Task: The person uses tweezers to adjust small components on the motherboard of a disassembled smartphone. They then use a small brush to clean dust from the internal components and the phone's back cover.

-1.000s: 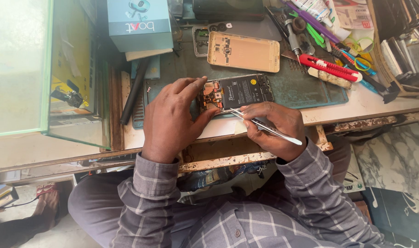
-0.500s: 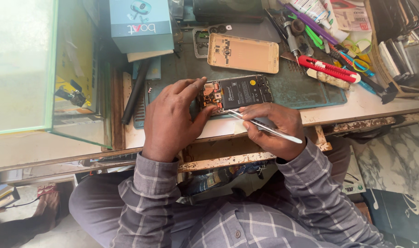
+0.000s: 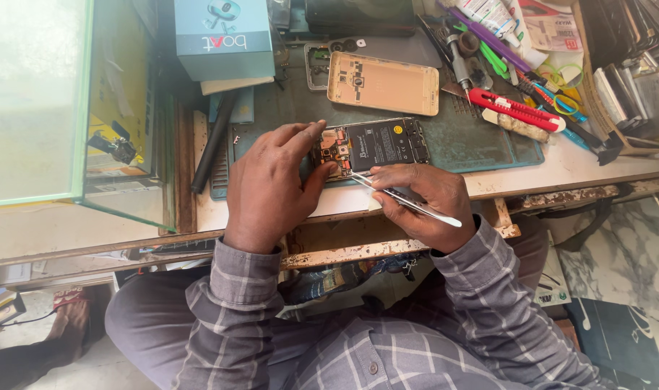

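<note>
While the opened phone (image 3: 373,148) lies face down on the green work mat (image 3: 488,144) near the bench's front edge, the left hand (image 3: 272,184) rests on its left end, fingers curled narrow and pinning it. Right hand (image 3: 420,198) pinches metal tweezers (image 3: 405,198), tips at the exposed circuit board. Behind the phone lies its gold back cover (image 3: 384,83). A tray (image 3: 636,79) at far right holds upright flat phone parts. Left stands a glass case (image 3: 55,108) containing a yellow package; a blue carton (image 3: 225,36) sits behind. Red cutter (image 3: 514,108) and loose tools crowd the worn white bench (image 3: 597,162).
</note>
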